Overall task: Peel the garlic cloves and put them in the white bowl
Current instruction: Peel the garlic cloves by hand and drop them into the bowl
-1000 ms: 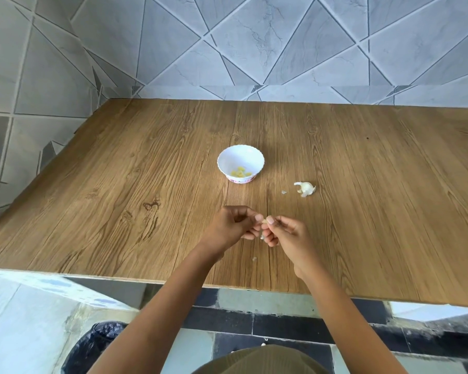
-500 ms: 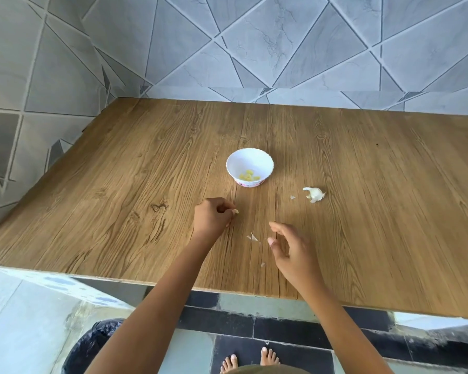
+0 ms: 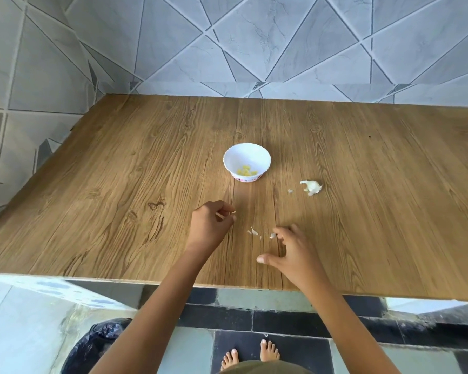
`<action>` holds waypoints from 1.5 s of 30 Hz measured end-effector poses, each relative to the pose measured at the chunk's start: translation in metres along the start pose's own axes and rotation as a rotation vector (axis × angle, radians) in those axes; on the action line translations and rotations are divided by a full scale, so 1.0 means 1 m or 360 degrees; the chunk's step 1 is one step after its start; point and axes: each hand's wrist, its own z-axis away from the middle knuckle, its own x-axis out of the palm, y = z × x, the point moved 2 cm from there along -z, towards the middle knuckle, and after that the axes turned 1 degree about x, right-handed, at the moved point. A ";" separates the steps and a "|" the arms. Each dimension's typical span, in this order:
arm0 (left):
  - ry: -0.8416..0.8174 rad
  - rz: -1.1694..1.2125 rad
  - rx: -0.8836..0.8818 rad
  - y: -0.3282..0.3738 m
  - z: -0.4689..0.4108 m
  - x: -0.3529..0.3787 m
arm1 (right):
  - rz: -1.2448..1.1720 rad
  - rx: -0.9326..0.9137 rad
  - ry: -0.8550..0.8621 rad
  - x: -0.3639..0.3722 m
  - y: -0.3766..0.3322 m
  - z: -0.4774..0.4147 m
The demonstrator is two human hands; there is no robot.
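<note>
One black bag, cut off near left. Left hand, curled, pinches one pale piece, clove or skin unclear. One white bowl, farther off, holds peeled cloves, too blurred to count. Two skin flakes. Right hand spread wide, holding nothing. One garlic cluster, right of the bowl.

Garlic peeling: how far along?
Done: several peeled cloves lie in the white bowl. In hand: the left hand pinches a small pale piece, probably a clove; the right hand is open beside peel scraps. Left: the garlic chunk on the table.
</note>
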 end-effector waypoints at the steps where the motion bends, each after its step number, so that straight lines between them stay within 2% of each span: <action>1: -0.0002 0.0003 0.0001 -0.001 0.002 -0.001 | -0.0030 -0.0029 0.0004 0.000 -0.003 -0.001; 8: -0.0003 0.0041 0.0060 0.001 0.010 -0.008 | -0.0297 -0.0087 0.0063 -0.004 -0.016 -0.027; 18: -0.0087 0.0246 -0.0134 -0.005 0.007 -0.007 | -0.0018 -0.0252 -0.0037 -0.003 -0.039 -0.048; 21: -0.0125 0.0514 -0.0339 -0.008 0.011 -0.001 | 0.0162 -0.0304 -0.0062 -0.004 -0.044 -0.051; 24: -0.0137 0.0839 -0.0508 -0.008 0.015 0.002 | 0.0186 -0.0315 -0.0095 -0.004 -0.044 -0.053; 28: -0.0082 0.1126 -0.0598 -0.001 0.018 0.000 | -0.0264 -0.0252 -0.0044 -0.012 -0.034 -0.049; 32: -0.0062 0.1472 -0.0753 0.015 0.021 0.010 | -0.0720 -0.0383 0.0112 -0.029 -0.044 -0.038; 34: -0.0111 0.1809 -0.0979 0.027 0.021 0.020 | -0.0685 -0.0506 0.0162 -0.028 -0.056 -0.037; 36: -0.0088 0.2137 -0.1294 0.034 0.021 0.026 | -0.0491 -0.0651 0.0233 -0.020 -0.062 -0.038; 38: -0.0034 0.2303 -0.1458 0.037 0.020 0.027 | -0.0323 -0.0775 0.0308 -0.014 -0.062 -0.037; 41: -0.0018 0.2390 -0.1517 0.040 0.020 0.024 | -0.0283 -0.0843 0.0444 -0.011 -0.060 -0.035; 45: -0.0032 0.2385 -0.1463 0.044 0.020 0.019 | -0.0413 -0.0776 0.0536 -0.012 -0.059 -0.037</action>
